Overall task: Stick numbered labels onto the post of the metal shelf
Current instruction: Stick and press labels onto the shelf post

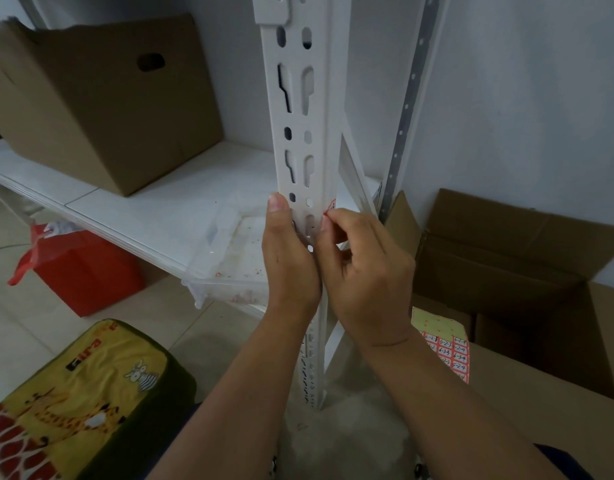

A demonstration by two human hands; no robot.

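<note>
A white slotted metal post (298, 109) runs up the middle of the view. My left hand (288, 254) grips the post from the left, thumb lying up along its front face. My right hand (362, 268) is at the post's right edge and pinches a small red-and-white label (330, 206) against that edge. A sheet of red numbered labels (445, 344) lies on a cardboard box at the lower right, partly hidden by my right forearm.
A white shelf board (153, 199) carries a brown cardboard box (101, 98) and a clear plastic tray (229, 251). An open cardboard box (513, 271) stands right of the post. A red bag (80, 268) and a yellow cushion (80, 400) sit on the floor.
</note>
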